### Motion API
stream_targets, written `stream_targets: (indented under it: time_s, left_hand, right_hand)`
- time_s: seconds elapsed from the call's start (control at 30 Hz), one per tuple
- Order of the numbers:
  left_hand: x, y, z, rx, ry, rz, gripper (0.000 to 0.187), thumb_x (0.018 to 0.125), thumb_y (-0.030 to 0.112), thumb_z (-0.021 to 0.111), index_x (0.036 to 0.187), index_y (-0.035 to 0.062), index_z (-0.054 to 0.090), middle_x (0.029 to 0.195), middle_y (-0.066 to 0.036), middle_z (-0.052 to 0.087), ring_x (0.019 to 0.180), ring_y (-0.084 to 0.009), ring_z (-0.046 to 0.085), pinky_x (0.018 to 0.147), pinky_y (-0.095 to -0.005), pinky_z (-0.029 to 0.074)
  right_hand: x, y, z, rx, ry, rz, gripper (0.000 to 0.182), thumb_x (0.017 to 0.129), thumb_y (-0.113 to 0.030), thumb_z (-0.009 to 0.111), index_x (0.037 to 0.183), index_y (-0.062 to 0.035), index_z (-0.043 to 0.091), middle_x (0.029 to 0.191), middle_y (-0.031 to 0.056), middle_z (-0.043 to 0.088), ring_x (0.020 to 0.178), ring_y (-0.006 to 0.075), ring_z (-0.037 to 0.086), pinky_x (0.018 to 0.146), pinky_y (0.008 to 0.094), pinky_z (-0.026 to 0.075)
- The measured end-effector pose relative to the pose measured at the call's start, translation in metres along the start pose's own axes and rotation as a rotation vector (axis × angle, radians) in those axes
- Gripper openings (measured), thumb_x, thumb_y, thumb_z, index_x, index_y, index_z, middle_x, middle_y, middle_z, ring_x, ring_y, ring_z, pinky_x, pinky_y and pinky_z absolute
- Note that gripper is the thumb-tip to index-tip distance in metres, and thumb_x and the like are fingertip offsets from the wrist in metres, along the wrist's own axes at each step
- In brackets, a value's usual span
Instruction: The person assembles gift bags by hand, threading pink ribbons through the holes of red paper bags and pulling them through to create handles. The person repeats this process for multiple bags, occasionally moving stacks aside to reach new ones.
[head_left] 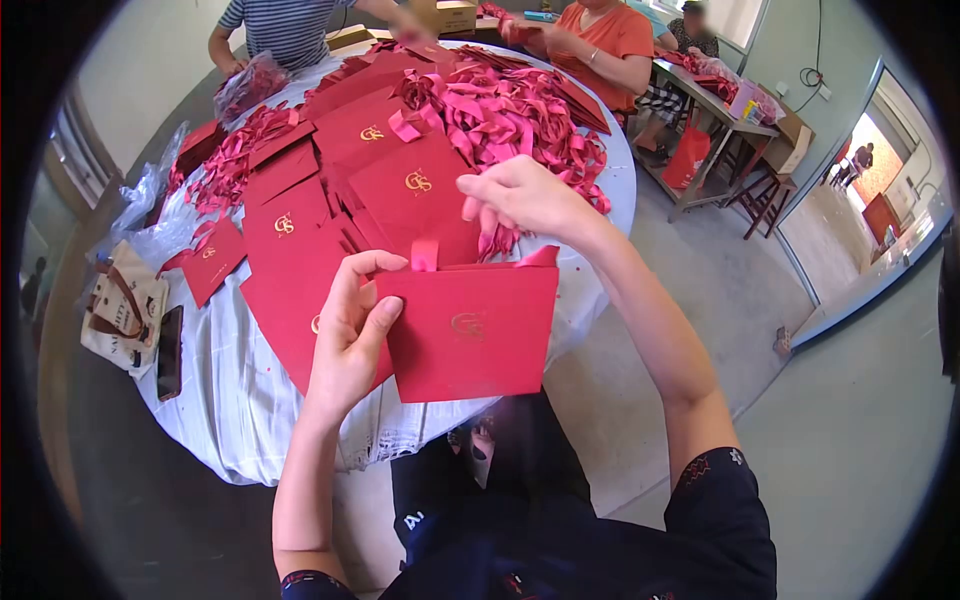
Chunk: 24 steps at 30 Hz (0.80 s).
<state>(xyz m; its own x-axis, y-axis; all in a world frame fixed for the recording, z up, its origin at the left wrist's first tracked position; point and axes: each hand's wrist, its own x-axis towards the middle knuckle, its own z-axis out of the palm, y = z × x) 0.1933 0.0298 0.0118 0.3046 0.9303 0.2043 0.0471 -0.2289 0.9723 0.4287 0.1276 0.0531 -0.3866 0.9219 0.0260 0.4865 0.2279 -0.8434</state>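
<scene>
The worktop (pixel 622 190) ahead of my hands is round and covered by a creased white cloth (pixel 225 410). Red pouches (pixel 285 265) with gold marks lie overlapped beyond my hands, and a heap of pink ribbons (pixel 505 115) lies past the right one. Well out to the left of my left hand, a phone (pixel 170 350) and a printed tote (pixel 125 310) sit near the edge. Across the worktop I note a person in a striped shirt (pixel 280 30) and one in an orange top (pixel 610 50). Grey floor (pixel 690 260) and a doorway (pixel 860 190) are out to my right.

The red bag (pixel 470 350) is between my forearms. My left hand (pixel 352 325) pinches its upper left corner, thumb on the front. My right hand (pixel 525 195) is raised above its top edge, fingers curled; whether they grip anything, I cannot tell.

The marked face is towards me, the ribboned edge points away, and the long axis runs left to right, nearly level.
</scene>
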Motion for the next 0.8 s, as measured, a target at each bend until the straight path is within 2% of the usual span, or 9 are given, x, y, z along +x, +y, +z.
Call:
stream_targets:
  time_s: [0.1,0.17,0.23,0.3,0.37,0.43,0.47,0.7,0.8]
  left_hand:
    - [0.002,-0.003,0.006,0.029,0.139,0.228,0.042,0.094,-0.002,0.047,0.135,0.0068,0.042,0.111,-0.006,0.060,0.102,-0.0096,0.055,0.091,-0.0231,0.041]
    - [-0.001,-0.005,0.004,0.049,0.178,0.237,0.048,0.094,-0.004,0.045,0.141,0.0061,0.039,0.127,-0.007,0.056,0.111,-0.0116,0.052,0.097,-0.0260,0.039]
    - [-0.001,0.000,0.006,0.307,0.275,0.281,0.045,0.092,-0.009,0.043,0.135,0.0021,0.048,0.133,-0.008,0.054,0.119,-0.0180,0.052,0.101,-0.0279,0.037]
    - [0.000,-0.008,0.002,0.379,0.247,0.325,0.043,0.089,-0.012,0.044,0.129,0.0012,0.055,0.138,-0.012,0.050,0.115,-0.0212,0.054,0.098,-0.0287,0.039]
    - [0.000,0.000,0.002,0.672,0.176,0.479,0.042,0.087,-0.014,0.045,0.124,0.0023,0.060,0.124,-0.015,0.058,0.104,-0.0233,0.058,0.090,-0.0294,0.043]
    - [-0.009,0.009,0.003,0.654,0.189,0.423,0.041,0.084,-0.015,0.049,0.119,0.0037,0.063,0.107,-0.014,0.058,0.092,-0.0239,0.057,0.084,-0.0297,0.045]
    - [-0.010,0.009,0.007,0.745,0.260,0.541,0.043,0.081,-0.016,0.053,0.116,0.0062,0.065,0.097,-0.012,0.054,0.089,-0.0230,0.056,0.078,-0.0295,0.047]
    - [-0.032,0.005,0.001,0.941,0.214,0.690,0.049,0.068,-0.016,0.063,0.110,0.0085,0.068,0.099,-0.015,0.055,0.089,-0.0272,0.058,0.072,-0.0321,0.050]
    - [-0.039,0.011,0.003,0.965,0.186,0.709,0.047,0.067,-0.016,0.063,0.107,0.0079,0.066,0.096,-0.015,0.056,0.084,-0.0287,0.058,0.071,-0.0348,0.049]
  right_hand:
    - [-0.025,0.001,-0.008,0.284,0.013,0.091,0.048,0.096,-0.043,0.050,0.093,0.0019,0.066,0.064,0.0027,0.065,0.059,0.0052,0.060,0.047,0.0189,0.041]
    - [-0.040,0.005,-0.005,0.267,-0.015,-0.005,0.040,0.096,-0.037,0.053,0.097,0.0007,0.065,0.077,0.0047,0.068,0.072,0.0068,0.064,0.056,0.0192,0.046]
    - [-0.057,0.004,0.007,0.286,-0.024,-0.315,0.023,0.093,-0.023,0.060,0.099,-0.0012,0.065,0.092,0.0061,0.068,0.083,0.0095,0.064,0.066,0.0231,0.049]
    - [-0.064,0.000,0.009,-0.044,0.101,-0.437,0.014,0.086,-0.010,0.066,0.097,-0.0024,0.065,0.097,0.0070,0.067,0.088,0.0135,0.063,0.072,0.0270,0.049]
    - [-0.064,0.005,0.014,-0.065,0.181,-0.577,0.015,0.081,-0.007,0.069,0.094,-0.0018,0.065,0.090,0.0082,0.065,0.081,0.0172,0.063,0.071,0.0296,0.049]
    - [-0.073,-0.001,0.017,-0.083,0.172,-0.608,0.013,0.080,-0.007,0.069,0.091,-0.0011,0.065,0.085,0.0094,0.063,0.078,0.0212,0.062,0.070,0.0318,0.049]
    - [-0.076,-0.001,0.020,-0.111,0.182,-0.674,0.012,0.081,-0.008,0.068,0.090,-0.0013,0.065,0.083,0.0094,0.061,0.078,0.0235,0.060,0.070,0.0337,0.048]
    - [-0.097,-0.020,0.011,-0.315,0.172,-0.712,0.010,0.081,-0.012,0.067,0.087,-0.0030,0.068,0.080,0.0084,0.058,0.082,0.0243,0.058,0.072,0.0361,0.047]
    - [-0.079,-0.019,0.008,-0.107,0.051,-0.478,0.011,0.080,-0.013,0.067,0.085,-0.0033,0.069,0.074,0.0082,0.059,0.078,0.0243,0.060,0.070,0.0356,0.048]
